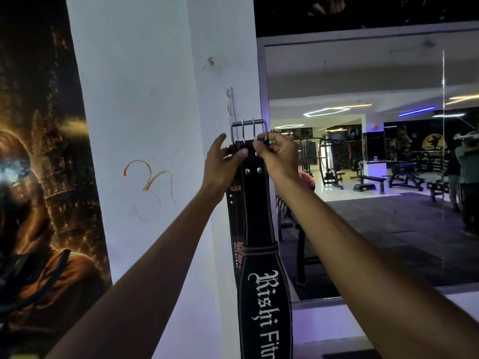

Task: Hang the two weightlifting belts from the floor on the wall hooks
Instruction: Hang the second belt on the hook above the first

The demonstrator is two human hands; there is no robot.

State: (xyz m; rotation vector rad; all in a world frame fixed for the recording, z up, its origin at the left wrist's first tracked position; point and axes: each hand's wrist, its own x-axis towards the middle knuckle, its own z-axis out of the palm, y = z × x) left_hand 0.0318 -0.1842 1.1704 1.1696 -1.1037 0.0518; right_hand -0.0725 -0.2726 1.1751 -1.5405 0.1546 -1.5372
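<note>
A black weightlifting belt with white lettering (259, 229) hangs down along the edge of a white pillar. Its steel double-prong buckle (248, 130) is at the top, just below a thin metal hook rail (230, 102) fixed to the pillar. My left hand (223, 161) pinches the belt's top left edge. My right hand (278, 155) grips the right side right under the buckle. Behind this belt hangs a second black belt with red and white print (234, 221), mostly hidden. What that second belt hangs from is hidden.
The white pillar (145, 125) fills the centre, with an orange scribble on it. A dark poster (39, 164) covers the wall to the left. A large mirror (375, 164) on the right reflects gym benches, machines and a person.
</note>
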